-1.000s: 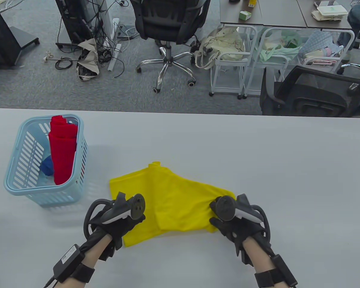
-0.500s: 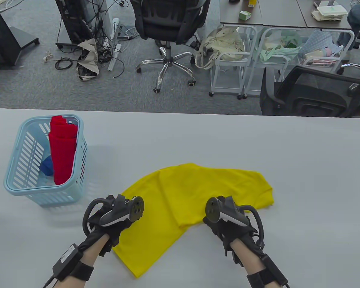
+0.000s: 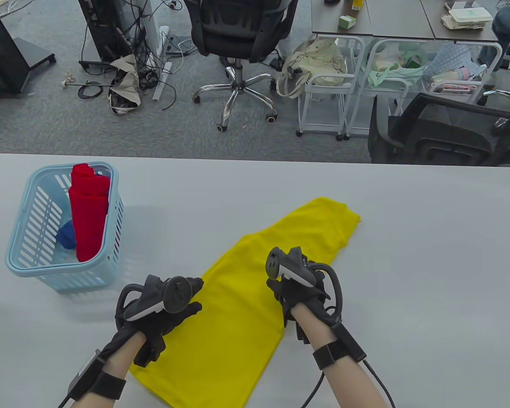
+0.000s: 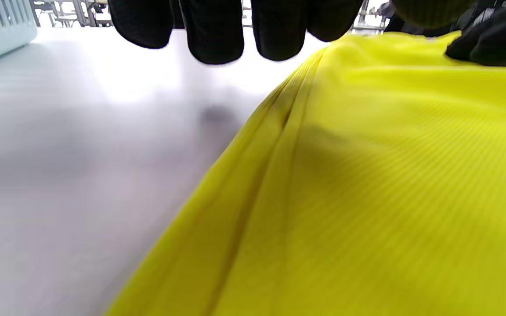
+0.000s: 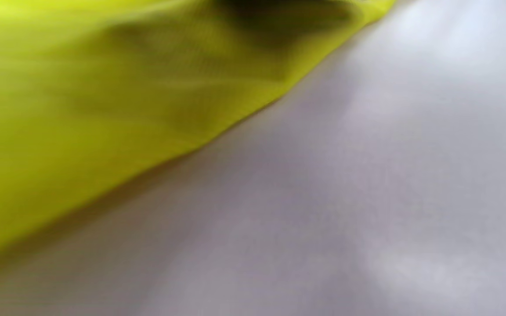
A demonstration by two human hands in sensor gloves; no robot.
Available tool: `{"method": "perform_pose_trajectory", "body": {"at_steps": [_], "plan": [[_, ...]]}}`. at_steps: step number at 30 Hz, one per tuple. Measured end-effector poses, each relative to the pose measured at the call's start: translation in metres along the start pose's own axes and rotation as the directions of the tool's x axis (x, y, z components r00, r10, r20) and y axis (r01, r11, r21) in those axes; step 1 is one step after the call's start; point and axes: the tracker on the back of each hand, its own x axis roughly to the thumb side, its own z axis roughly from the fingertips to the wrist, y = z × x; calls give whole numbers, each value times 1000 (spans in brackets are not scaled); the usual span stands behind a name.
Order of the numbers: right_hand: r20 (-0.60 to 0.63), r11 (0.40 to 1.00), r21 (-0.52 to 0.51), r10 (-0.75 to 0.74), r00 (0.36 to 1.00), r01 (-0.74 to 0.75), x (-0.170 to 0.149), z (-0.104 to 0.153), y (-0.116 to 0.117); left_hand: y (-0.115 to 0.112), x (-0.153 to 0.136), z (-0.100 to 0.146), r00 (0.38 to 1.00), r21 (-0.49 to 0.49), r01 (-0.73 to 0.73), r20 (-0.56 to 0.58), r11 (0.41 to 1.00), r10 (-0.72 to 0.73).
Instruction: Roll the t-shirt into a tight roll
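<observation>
1. Table view: we see one yellow knitted t-shirt [image 3: 242, 306], folded into a long strip on the pale grey table [image 3: 408, 255]. Its long axis runs diagonally, from the lower centre-left of the frame to the upper right of centre. Our left hand [image 3: 165, 312] rests at the strip's left edge, fingers stretched flat on the cloth. Our right hand [image 3: 299, 293] sits on the right edge, slightly higher in the frame; whether its fingers grip, we cannot tell. Both hands are around the middle of the strip, and the near end, at the bottom of the frame, is closer to the left hand. At the left stands one light blue slotted plastic basket [image 3: 29, 263] holding one red rolled garment [image 3: 89, 216] and one small blue piece [image 3: 67, 235].

2. Left wrist view: four black fingertips [image 4: 218, 30] hang at the top, spread and holding nothing; the folded edge runs diagonally below them.

3. Right wrist view: blurred; yellow cloth in the upper left, table in the lower right, no fingers visible.
</observation>
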Motion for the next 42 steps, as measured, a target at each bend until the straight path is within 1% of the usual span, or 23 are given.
{"method": "perform_pose_trajectory", "body": {"at_steps": [2, 3, 4, 6, 7, 8, 9, 10, 11, 12, 14, 19, 21, 24, 25, 26, 29, 30, 31, 33, 36, 38, 42], "plan": [[-67, 997, 79, 22, 998, -17, -4, -14, -4, -14, 5, -6, 997, -71, 76, 2, 995, -76], [-73, 994, 107, 14, 997, -6, -4, -14, -5, -15, 7, -5, 995, -50, 103, -2, 993, -103], [-59, 993, 120, -16, 998, 23, 1, -8, -8, -12, 10, -5, 990, -25, 144, -4, 989, -144], [27, 998, 49, -47, 999, 46, 16, 9, -10, -9, 15, -6, 988, -6, 156, -13, 988, -156], [57, 999, 24, -28, 998, 26, 25, 17, -9, -11, 16, -7, 986, -9, 164, -17, 986, -164], [83, 1000, 20, -20, 996, 18, 32, 22, -8, -15, 17, -9, 982, -23, 188, -28, 982, -189], [101, 1000, 26, -20, 995, 18, 37, 25, -5, -17, 16, -10, 979, -30, 201, -31, 979, -202], [118, 998, 64, -18, 993, 11, 45, 29, 0, -19, 15, -11, 980, -47, 195, -38, 980, -197], [125, 990, 139, -4, 992, -14, 52, 28, 6, -21, 14, -12, 983, -62, 175, -41, 983, -177], [135, 982, 183, 14, 991, -39, 56, 25, 12, -22, 13, -12, 986, -68, 161, -43, 985, -164], [101, 987, 138, 67, 993, -80, 60, 14, 17, -24, 14, -12, 988, -81, 145, -49, 986, -150], [175, 974, 226, -72, 982, 31, 38, -20, 8, -16, 22, -6, 991, -44, 134, -3, 990, -134], [192, 962, 271, -85, 978, 31, 28, -23, 3, -9, 28, 0, 994, -26, 102, 49, 994, -101], [269, 968, 229, 35, 963, -99, 19, -14, 2, -1, 32, 5, 985, -13, -72, 156, 997, 74], [291, 969, 215, 53, 955, -119, 16, -9, 2, -1, 32, 4, 977, -25, -129, 168, 991, 131], [291, 972, 196, 69, 954, -130, 13, -4, 3, -1, 32, 3, 978, -29, -140, 155, 990, 142], [202, 972, 137, 162, 966, -192, 12, 15, 0, -7, 30, -1, 996, 1, 21, 83, 1000, -21], [157, 976, 75, 191, 969, -205, 15, 25, -2, -11, 29, -3, 993, 8, 105, 53, 994, -105], [161, 980, -8, 197, 967, -198, 20, 36, -5, -14, 27, -4, 986, 10, 164, 32, 986, -164], [202, 986, -80, 162, 966, -148, 31, 53, -7, -17, 24, -6, 985, 0, 172, 16, 985, -172], [269, 986, -146, 118, 956, -81, 56, 70, -5, -16, 21, -8, 995, -22, 104, 10, 994, -104], [310, 983, -156, 141, 940, -96, 75, 71, 1, -14, 19, -7, 991, -14, 133, -10, 991, -134], [272, 979, -177, 149, 951, -103, 94, 62, 5, -15, 7, -6, 978, -14, 192, -76, 981, -193]]}}
